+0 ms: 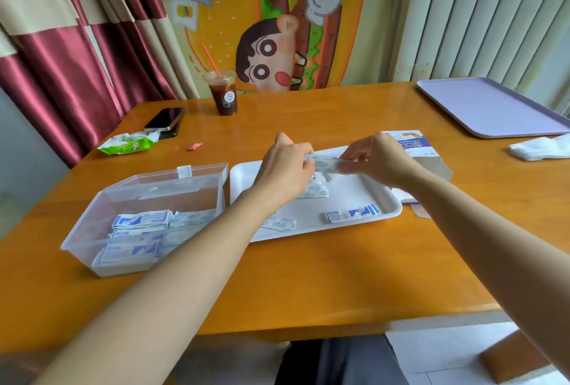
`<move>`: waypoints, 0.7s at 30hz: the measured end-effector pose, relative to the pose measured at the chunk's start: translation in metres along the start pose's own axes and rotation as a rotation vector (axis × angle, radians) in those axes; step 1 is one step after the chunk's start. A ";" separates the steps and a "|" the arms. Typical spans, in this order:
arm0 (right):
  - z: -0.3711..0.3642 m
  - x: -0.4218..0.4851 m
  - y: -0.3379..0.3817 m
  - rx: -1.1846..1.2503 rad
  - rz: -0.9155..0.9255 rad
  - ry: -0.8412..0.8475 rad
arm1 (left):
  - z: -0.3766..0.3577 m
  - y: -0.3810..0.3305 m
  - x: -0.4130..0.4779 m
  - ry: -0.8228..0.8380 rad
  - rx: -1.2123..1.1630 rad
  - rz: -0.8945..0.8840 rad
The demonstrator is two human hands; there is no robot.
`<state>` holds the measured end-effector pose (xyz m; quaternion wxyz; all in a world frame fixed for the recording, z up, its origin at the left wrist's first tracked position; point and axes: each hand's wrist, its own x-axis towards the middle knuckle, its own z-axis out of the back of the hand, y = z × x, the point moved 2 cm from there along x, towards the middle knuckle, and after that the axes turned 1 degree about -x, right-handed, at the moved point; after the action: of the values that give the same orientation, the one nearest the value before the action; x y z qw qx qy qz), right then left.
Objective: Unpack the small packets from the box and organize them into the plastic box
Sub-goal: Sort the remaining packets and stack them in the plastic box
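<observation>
Over the middle of the flat white plastic tray [354, 193], both hands meet on a clear-wrapped bundle of small white packets [327, 165] (it is blurred, so its print cannot be read). The left hand [285, 168] curls its fingers round the bundle's left end, and the right hand [381, 161] pinches the right end with its fingertips. Loose white-and-blue packets [353, 213] lie on the tray at its 5 and 7 o'clock, and a few more sit just under the left hand. At the tray's 9 o'clock, just beside it on the orange wooden table [308, 276], stands the clear rectangular plastic box [80, 230] with its lid raised and flat stacks of packets [140, 221] inside. The white-and-blue cardboard box [413, 140] lies at 2 o'clock, partly behind the right hand. A plastic cup of dark iced drink [223, 94] stands at 11 o'clock, and a lilac plastic tray [490, 106] at the table's far right corner.
</observation>
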<state>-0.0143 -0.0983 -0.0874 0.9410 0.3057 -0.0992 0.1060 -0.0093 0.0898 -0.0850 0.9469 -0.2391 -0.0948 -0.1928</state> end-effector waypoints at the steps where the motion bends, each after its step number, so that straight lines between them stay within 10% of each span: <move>1: 0.000 0.003 0.013 0.037 0.018 -0.018 | 0.015 0.001 -0.001 -0.011 0.035 0.004; 21: -0.113 0.034 0.183 0.533 0.011 0.247 | 0.128 0.136 -0.080 0.434 0.267 0.183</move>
<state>-0.0155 0.1183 -0.0672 0.8320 0.5262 0.0460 0.1698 -0.0375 0.2880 -0.0524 0.9817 -0.0728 0.1080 -0.1388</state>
